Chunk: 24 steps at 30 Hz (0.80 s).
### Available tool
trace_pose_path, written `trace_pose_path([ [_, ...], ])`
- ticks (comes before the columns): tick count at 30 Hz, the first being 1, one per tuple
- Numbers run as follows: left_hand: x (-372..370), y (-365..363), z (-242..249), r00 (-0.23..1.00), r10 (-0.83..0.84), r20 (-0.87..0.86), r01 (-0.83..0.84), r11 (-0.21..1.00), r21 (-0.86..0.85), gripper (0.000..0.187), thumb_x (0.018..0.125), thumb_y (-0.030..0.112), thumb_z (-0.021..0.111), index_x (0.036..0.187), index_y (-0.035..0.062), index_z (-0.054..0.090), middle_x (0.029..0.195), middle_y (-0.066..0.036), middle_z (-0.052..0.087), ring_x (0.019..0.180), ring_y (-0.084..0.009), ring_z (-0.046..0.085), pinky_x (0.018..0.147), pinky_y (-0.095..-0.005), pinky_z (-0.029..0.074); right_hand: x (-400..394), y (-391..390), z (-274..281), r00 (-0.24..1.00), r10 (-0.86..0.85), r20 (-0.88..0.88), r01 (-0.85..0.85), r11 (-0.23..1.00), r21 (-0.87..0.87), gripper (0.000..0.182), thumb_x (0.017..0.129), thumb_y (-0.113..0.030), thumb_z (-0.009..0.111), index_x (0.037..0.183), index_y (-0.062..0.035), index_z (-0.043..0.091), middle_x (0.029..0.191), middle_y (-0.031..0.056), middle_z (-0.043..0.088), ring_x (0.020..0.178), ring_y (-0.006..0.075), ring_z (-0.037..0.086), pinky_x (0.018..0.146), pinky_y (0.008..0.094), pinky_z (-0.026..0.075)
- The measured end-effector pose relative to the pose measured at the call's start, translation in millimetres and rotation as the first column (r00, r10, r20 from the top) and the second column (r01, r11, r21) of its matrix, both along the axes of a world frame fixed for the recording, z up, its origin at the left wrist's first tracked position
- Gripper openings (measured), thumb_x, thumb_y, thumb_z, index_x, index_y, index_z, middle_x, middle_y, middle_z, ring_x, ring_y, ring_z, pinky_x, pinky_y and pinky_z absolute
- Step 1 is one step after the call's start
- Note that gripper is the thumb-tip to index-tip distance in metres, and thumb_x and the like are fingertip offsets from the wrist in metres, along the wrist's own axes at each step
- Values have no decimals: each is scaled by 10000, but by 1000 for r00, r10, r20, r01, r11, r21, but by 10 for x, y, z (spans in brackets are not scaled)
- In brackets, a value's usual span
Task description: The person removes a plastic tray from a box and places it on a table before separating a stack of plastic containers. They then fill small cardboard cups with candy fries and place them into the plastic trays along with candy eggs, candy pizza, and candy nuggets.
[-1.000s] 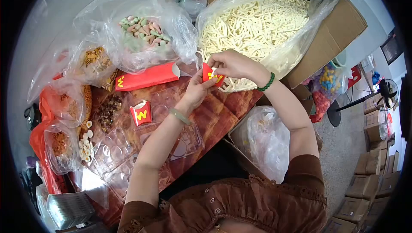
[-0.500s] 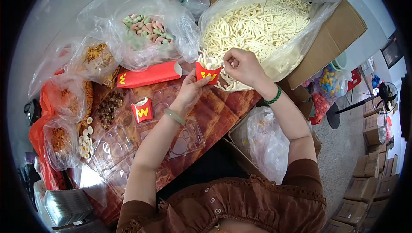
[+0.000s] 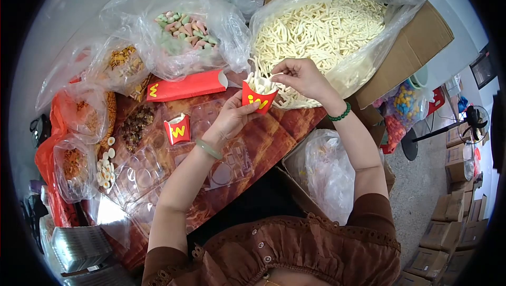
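My left hand (image 3: 234,116) is closed around a small red fry carton (image 3: 258,99) with a yellow logo, thumb across its front. Pale fry-shaped sticks (image 3: 256,81) stand up out of the carton's mouth. At the rim, my right hand (image 3: 303,79) pinches a pale stick between thumb and fingertips. Right behind both hands lies a large plastic bag heaped with the same pale sticks (image 3: 324,30). Another filled red carton (image 3: 177,129) rests on the table to the left. Flattened red cartons (image 3: 190,86), nested in a long stack, lie beyond it.
Clear plastic trays (image 3: 224,172) lie on the brown-patterned table. Bags of pink and green candies (image 3: 188,30) and orange-yellow pieces (image 3: 124,58) stand at the back left. Dark candies (image 3: 138,128) and egg-like pieces (image 3: 106,172) sit nearby. An open box with plastic bags (image 3: 329,170) is at my right.
My right hand has come down and left onto the sticks at the carton's mouth. The carton in my left hand sits slightly lower in view. The whole view has shifted a little.
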<state>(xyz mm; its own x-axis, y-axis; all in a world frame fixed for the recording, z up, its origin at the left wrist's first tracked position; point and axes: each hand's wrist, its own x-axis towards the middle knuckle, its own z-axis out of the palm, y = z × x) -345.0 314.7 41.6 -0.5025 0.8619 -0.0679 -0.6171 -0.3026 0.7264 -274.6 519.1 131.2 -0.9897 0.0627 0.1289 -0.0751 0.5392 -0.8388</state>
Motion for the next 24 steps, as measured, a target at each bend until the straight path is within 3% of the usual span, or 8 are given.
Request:
trace_pose_path([
  [1, 44, -4, 28, 999, 27, -40, -28, 999, -22, 414, 898, 49, 584, 1283, 36, 431, 1227, -89, 542, 1100, -198, 562, 917, -354, 502, 10, -79, 77, 999, -29, -26, 34, 974, 223, 147, 839, -92, 668, 960, -10, 655, 841, 30, 669, 680, 66, 589, 622, 214, 472],
  [3, 104, -12, 41, 995, 58, -78, -62, 997, -41, 413, 899, 46, 583, 1282, 32, 430, 1222, -90, 544, 1096, -198, 563, 918, -351, 502, 30, -251, 108, 998, -59, 37, 49, 970, 237, 146, 833, -140, 673, 925, -28, 669, 850, 58, 671, 708, 116, 602, 644, 258, 474],
  [5, 128, -55, 44, 993, 95, -66, -96, 995, -21, 406, 903, 39, 574, 1282, 27, 429, 1212, -90, 546, 1086, -197, 568, 920, -345, 500, -23, -323, 12, 963, 218, -158, -120, 873, 473, 170, 843, -185, 654, 939, -46, 671, 855, 81, 665, 777, 204, 606, 696, 314, 475],
  [10, 202, -258, 72, 979, 192, -68, -194, 981, -26, 398, 899, 24, 576, 1271, 14, 433, 1193, -87, 551, 1066, -184, 573, 914, -322, 496, -51, -464, -1, 895, 385, -226, -222, 823, 523, 170, 843, -175, 641, 967, -64, 676, 870, 99, 657, 850, 258, 601, 734, 342, 471],
  [12, 218, -342, 33, 972, 218, -92, -219, 976, -9, 396, 897, 23, 581, 1266, 9, 436, 1185, -84, 556, 1058, -172, 573, 909, -308, 493, -99, -512, -10, 914, 387, -125, -320, 874, 367, 162, 834, -138, 647, 978, -71, 679, 882, 95, 655, 858, 252, 604, 738, 339, 474],
  [16, 300, -529, 16, 898, 302, -319, -333, 942, -44, 404, 904, 22, 570, 1282, 7, 427, 1178, -84, 565, 1069, -167, 571, 921, -317, 492, -132, -732, -35, 860, 312, -403, -121, 893, 433, 145, 803, -95, 662, 945, -66, 668, 903, 84, 636, 843, 231, 604, 742, 341, 478],
  [21, 340, -766, -82, 841, 376, -389, -419, 908, -28, 399, 898, 9, 577, 1269, 0, 431, 1159, -81, 574, 1046, -143, 575, 907, -290, 494, -145, -1065, -2, 851, 483, -206, -295, 765, 573, 130, 811, -71, 634, 937, -40, 624, 881, 112, 609, 820, 284, 588, 710, 377, 480],
  [24, 401, -911, -79, 864, 390, -319, -428, 902, -58, 355, 882, 9, 604, 1210, 1, 469, 1111, -58, 580, 982, -103, 573, 862, -249, 487, -267, -1120, -2, 804, 590, -79, -483, 725, 491, 142, 814, -60, 628, 951, -31, 611, 876, 110, 609, 784, 280, 599, 711, 366, 487],
])
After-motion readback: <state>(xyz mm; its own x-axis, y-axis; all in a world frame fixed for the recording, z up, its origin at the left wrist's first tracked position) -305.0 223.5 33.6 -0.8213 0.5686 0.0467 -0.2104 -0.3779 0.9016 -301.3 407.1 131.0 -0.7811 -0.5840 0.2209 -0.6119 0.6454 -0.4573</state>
